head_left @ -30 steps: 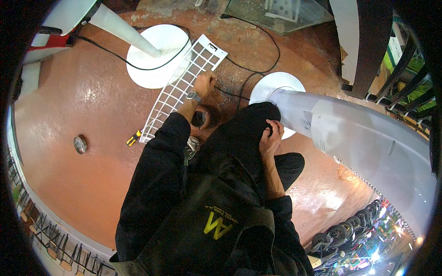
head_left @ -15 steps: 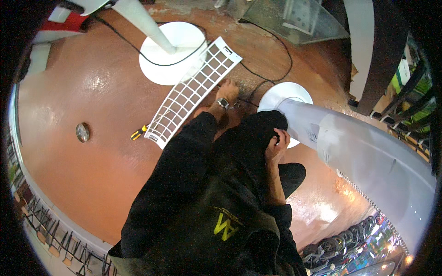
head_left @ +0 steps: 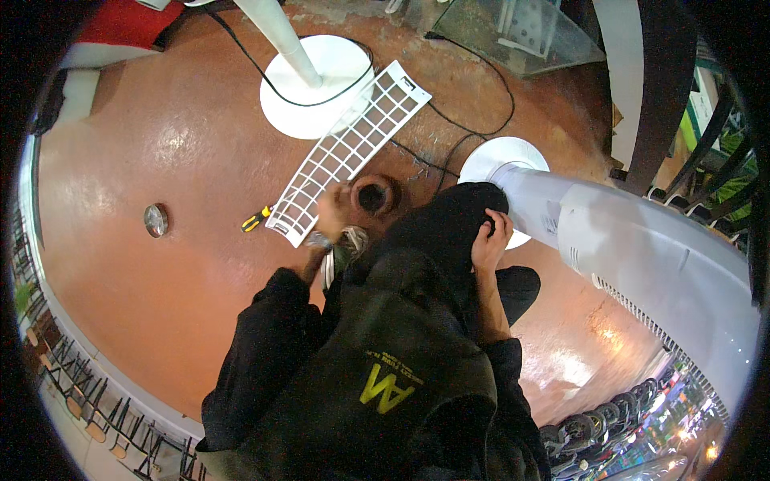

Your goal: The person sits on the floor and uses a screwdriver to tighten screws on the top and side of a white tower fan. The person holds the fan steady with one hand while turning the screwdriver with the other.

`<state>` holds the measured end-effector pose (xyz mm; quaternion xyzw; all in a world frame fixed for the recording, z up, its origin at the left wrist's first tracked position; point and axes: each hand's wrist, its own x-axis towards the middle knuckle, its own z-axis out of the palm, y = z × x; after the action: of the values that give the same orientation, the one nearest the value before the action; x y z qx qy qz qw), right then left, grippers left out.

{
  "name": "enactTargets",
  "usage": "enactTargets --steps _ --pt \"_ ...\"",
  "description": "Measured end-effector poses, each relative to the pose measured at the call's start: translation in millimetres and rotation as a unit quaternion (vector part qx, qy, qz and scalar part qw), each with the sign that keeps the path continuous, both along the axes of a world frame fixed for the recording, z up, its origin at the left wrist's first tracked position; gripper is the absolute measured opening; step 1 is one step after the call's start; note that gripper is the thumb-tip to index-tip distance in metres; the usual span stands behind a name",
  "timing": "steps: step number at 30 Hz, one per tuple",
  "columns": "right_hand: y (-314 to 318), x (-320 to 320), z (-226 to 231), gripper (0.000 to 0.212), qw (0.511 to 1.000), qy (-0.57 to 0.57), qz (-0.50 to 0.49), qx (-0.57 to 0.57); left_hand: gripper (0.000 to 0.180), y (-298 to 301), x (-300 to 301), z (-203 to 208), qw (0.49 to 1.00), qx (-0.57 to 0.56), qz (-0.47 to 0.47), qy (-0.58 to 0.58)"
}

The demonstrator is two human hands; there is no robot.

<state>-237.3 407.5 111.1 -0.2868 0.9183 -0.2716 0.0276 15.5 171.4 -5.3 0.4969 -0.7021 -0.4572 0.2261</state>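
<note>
White plastic grid panel point(head_left: 350, 151) seems reached for: left hand point(head_left: 330, 211) blurs, fingers unclear, right hand point(head_left: 490, 242) has fingers slightly spread, gripping needs steadiness.

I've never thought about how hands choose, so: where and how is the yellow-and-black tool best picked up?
Probably around the thick handle of the yellow-and-black tool, coming from the person's left. It lies aslant on the floor, one handle end pointing left, away from the white grid panel; the other end is close beside that panel's corner, leaving less finger room.
</note>
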Motion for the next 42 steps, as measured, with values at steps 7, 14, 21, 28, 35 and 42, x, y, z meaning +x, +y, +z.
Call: enactTargets --steps 7,14,21,28,35,42 --pt "3.4 -1.8 -2.9 0.03 0.999 0.023 0.024 -0.011 0.041 -56.1 153.7 -25.1 0.975 0.048 0.136 -0.172" --pt "2.7 2.3 2.9 0.03 0.999 0.008 0.024 -0.02 0.048 -50.8 226.4 -90.7 0.962 0.017 0.199 -0.185" --pt "2.6 -0.3 2.8 0.028 1.0 0.017 0.016 -0.008 0.034 -37.9 202.4 -39.7 0.955 0.128 0.222 -0.148" --pt "2.6 1.3 3.0 0.027 1.0 0.006 0.016 0.002 0.033 -38.3 221.3 -63.2 0.963 0.095 0.249 -0.036" --pt "10.6 -3.8 -7.0 0.031 0.999 -0.01 0.041 0.004 0.038 -38.3 222.1 -62.7 0.951 0.026 0.232 -0.201" --pt "9.7 -1.6 -4.3 0.031 0.999 0.006 0.037 0.019 0.03 -47.0 221.0 -50.9 0.931 -0.073 0.209 -0.289"
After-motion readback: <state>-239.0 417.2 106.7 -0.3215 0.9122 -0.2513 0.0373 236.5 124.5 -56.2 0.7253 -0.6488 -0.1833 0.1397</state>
